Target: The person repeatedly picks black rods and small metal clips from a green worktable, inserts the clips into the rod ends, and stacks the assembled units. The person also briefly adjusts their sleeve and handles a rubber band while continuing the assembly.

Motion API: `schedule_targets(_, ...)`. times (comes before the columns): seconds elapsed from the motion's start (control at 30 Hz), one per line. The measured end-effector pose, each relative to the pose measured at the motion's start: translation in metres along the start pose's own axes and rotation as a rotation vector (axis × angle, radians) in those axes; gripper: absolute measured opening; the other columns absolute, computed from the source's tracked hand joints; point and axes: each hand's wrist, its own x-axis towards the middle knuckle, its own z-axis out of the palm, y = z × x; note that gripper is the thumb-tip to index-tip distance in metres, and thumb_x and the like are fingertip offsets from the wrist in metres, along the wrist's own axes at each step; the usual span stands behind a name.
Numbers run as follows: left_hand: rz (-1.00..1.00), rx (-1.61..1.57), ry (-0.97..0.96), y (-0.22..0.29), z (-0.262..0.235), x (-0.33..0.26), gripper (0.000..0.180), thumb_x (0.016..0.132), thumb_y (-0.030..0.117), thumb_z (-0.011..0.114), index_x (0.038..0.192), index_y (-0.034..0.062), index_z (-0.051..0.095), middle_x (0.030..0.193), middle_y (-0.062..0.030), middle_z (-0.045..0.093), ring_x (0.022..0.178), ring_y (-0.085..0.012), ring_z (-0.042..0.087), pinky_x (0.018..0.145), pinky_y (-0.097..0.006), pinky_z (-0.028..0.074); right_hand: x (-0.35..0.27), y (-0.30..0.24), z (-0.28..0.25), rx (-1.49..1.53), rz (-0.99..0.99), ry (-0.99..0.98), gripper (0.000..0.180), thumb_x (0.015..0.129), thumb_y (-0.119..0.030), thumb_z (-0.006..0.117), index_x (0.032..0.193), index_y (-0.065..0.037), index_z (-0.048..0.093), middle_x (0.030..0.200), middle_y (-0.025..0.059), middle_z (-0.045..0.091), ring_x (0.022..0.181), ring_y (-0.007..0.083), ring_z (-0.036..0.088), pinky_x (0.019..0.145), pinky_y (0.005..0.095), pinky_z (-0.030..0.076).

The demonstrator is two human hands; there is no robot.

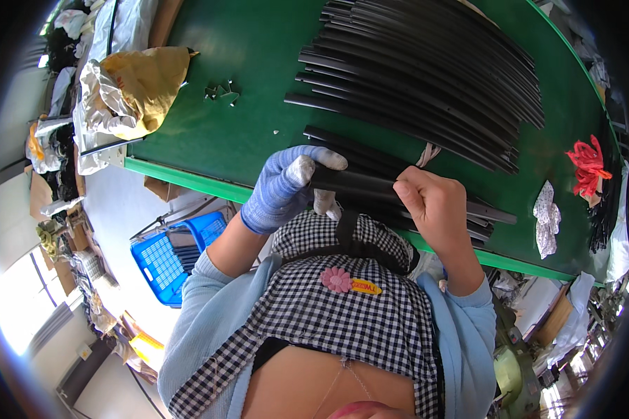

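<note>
Right now, a long, smooth, dark black bar (362, 184) runs between the person's two hands, just above the near edge of a flat green tabletop (255, 63). At its left end, the left hand (281, 187), in a blue knit glove with whitish fingertips, is closed around it: one finger reaches over the far side while other fingertips show below the near side. Towards its right part, the bare right hand (435, 208) has its fingers curled in and its thumb laid against the bar, gripping it; the undersides of those fingers are hidden, so it may be touching a neighbouring piece as well.

More slim black bars (493, 211) lie on the near right, just beside the right hand. Farther off, a broad pile of glossy, straight-edged black strips (426, 84) lies side by side. Left of that pile sit small, angular metal clips (222, 93) and a crumpled yellow sack (154, 84); at the right are a bunched red wrapping (589, 166) and a soft, speckled white cloth (546, 218).
</note>
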Motion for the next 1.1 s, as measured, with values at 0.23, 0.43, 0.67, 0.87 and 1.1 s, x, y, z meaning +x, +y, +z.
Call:
schedule_targets(0.23,-0.229,-0.306,-0.05,0.006,-0.001,-0.001,0.059,0.093,0.033,0.061,0.137,-0.0049,0.049,0.08,-0.0106,0.056,0.064,-0.0224,0.06,0.064,-0.048,0.062,-0.006,0.004,0.009,-0.023,0.06,-0.032,0.047,0.097,-0.046,0.056,0.067,-0.009,0.058,0.051,0.0019,0.048,0.042,0.0193,0.048,0.041,0.0315,0.037)
schedule_targets(0.43,-0.284,-0.397,-0.043,0.001,-0.012,-0.005,0.062,0.091,0.03,0.06,0.139,-0.0058,0.045,0.084,-0.0143,0.058,0.066,-0.0244,0.063,0.066,-0.045,0.062,-0.006,0.001,0.013,-0.081,0.037,0.002,0.046,0.096,-0.046,0.056,0.069,-0.009,0.059,0.051,0.0023,0.05,0.042,0.0193,0.049,0.042,0.0312,0.038)
schedule_targets(0.67,-0.142,0.65,0.433,0.022,-0.078,-0.007,0.041,0.1,0.019,0.052,0.136,-0.0006,0.052,0.113,-0.0081,0.066,0.083,-0.0147,0.067,0.076,-0.029,0.057,0.001,0.033,0.046,-0.222,0.052,0.06,0.036,0.096,-0.043,0.057,0.082,-0.009,0.061,0.059,0.0029,0.057,0.048,0.0195,0.055,0.044,0.0313,0.042)
schedule_targets(0.87,-0.038,1.905,0.97,0.027,-0.189,0.005,0.037,0.087,0.027,0.069,0.122,0.0168,0.063,0.104,-0.0102,0.066,0.085,-0.0266,0.068,0.076,-0.041,0.055,0.001,0.062,0.105,-0.244,-0.031,0.095,0.028,0.093,-0.039,0.062,0.093,-0.011,0.062,0.078,0.0035,0.059,0.072,0.0229,0.062,0.058,0.0338,0.05)
schedule_targets(1.1,-0.069,2.159,0.898,0.03,-0.221,0.021,0.022,0.089,0.03,0.063,0.106,0.0168,0.064,0.103,-0.0109,0.065,0.084,-0.0332,0.066,0.072,-0.047,0.054,-0.007,0.068,0.146,-0.28,0.038,0.208,0.02,0.086,-0.022,0.072,0.105,-0.017,0.068,0.094,0.0027,0.054,0.09,0.0231,0.056,0.077,0.0377,0.05)
